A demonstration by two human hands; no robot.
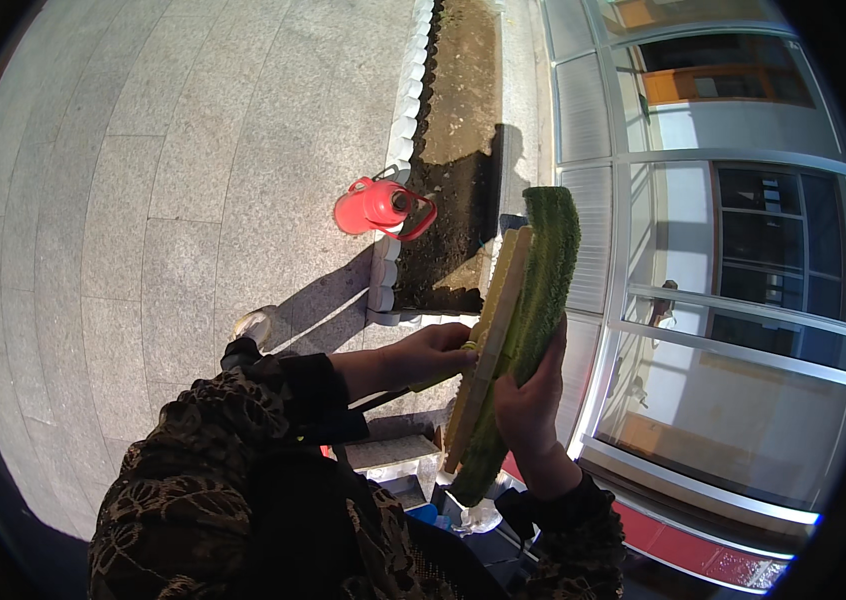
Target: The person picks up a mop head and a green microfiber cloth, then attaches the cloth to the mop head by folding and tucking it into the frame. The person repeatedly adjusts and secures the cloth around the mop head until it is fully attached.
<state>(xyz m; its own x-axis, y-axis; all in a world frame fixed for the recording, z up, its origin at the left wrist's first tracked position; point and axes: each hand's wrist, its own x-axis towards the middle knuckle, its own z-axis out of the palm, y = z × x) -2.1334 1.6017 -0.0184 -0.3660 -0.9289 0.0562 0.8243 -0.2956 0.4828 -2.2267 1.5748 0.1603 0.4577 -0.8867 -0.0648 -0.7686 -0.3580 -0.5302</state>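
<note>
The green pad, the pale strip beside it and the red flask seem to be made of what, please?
The green pad looks like textile: its surface is fuzzy and matte. The pale strip may be foam or plastic; its matte face leaves that open. The red flask seems smooth plastic or painted metal, evenly coloured.

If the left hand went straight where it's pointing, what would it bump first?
Probably the pale yellow strip along the green fuzzy pad; the left hand looks right up against it, though depth is unclear.

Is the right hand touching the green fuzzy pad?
Touching: the head view shows the right hand gripping the green fuzzy pad from its right side, without visible gap.
</note>
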